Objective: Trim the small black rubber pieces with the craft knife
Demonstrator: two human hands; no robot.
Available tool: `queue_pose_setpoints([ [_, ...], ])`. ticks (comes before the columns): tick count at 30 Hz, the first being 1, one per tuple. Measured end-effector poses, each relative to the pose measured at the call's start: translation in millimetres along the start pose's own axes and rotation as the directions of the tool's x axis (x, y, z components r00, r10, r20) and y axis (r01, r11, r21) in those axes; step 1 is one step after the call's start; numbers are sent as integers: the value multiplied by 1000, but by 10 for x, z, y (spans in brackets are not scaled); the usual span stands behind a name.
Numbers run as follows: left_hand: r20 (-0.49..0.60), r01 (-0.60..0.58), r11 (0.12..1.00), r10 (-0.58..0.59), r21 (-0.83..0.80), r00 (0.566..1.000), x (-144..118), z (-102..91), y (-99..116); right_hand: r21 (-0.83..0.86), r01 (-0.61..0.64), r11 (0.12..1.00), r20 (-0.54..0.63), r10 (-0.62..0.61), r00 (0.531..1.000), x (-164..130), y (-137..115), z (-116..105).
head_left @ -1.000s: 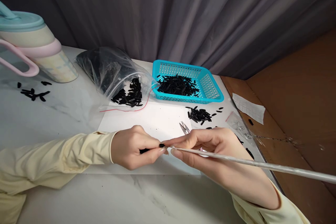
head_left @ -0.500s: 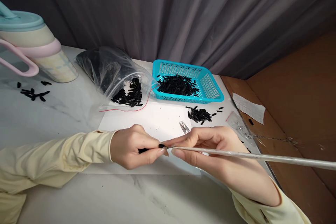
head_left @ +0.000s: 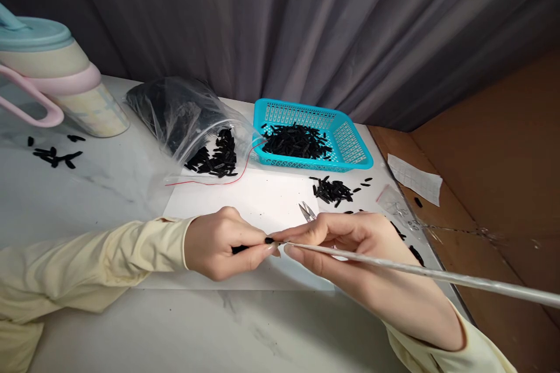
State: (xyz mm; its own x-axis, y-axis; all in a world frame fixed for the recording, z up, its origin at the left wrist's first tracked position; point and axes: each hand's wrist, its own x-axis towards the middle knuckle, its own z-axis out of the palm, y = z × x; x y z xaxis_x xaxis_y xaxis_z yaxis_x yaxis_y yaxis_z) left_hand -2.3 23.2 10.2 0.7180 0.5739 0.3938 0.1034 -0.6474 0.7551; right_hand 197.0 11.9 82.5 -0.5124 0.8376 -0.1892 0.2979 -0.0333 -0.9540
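Observation:
My left hand (head_left: 225, 242) is closed in a pinch on a small black elongated piece (head_left: 269, 240), whose end shows between thumb and forefinger. More black shows in the gap behind these fingers. My right hand (head_left: 365, 236) is closed round a long pale rod (head_left: 441, 274) with a thin tip, which meets the black piece or lies right beside it. Contact at the tip is too small to make out. Under both hands lies a white sheet (head_left: 201, 204). A pair of small scissors (head_left: 308, 211) shows its blades just behind my right fingers.
A blue basket (head_left: 356, 164) of black pieces stands at the back. Left of it lies an open clear bag (head_left: 170, 111) of them. Loose piles (head_left: 333, 191) lie on the table. A tumbler (head_left: 91, 102) stands far left, a small plastic bag (head_left: 396, 207) at right.
The rod's far end has swung downward at the right, and my right hand has turned slightly with it. My left hand has hardly moved.

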Motion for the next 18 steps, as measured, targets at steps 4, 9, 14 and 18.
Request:
queue_pose_setpoints([
  [4, -11, 40, 997, -39, 70, 999, 80, -43, 26, -110, 88, 990, -106, -100, 989, 43, 15, 28],
  [9, -159, 356, 897, -323, 264, 933, 661, -272, -188, -433, 237, 870, -462, -440, 770, 273, -26, -187],
  [14, -274, 535, 756, -460, 377, 844, 1316, -528, -632, -795, 161, 585, -330, -639, 695, 290, 45, -319],
  [18, -331, 578, 734, -479, 357, 813, 1394, -537, -756, -931, 190, 310, -28, -583, 812, 178, 430, -159],
])
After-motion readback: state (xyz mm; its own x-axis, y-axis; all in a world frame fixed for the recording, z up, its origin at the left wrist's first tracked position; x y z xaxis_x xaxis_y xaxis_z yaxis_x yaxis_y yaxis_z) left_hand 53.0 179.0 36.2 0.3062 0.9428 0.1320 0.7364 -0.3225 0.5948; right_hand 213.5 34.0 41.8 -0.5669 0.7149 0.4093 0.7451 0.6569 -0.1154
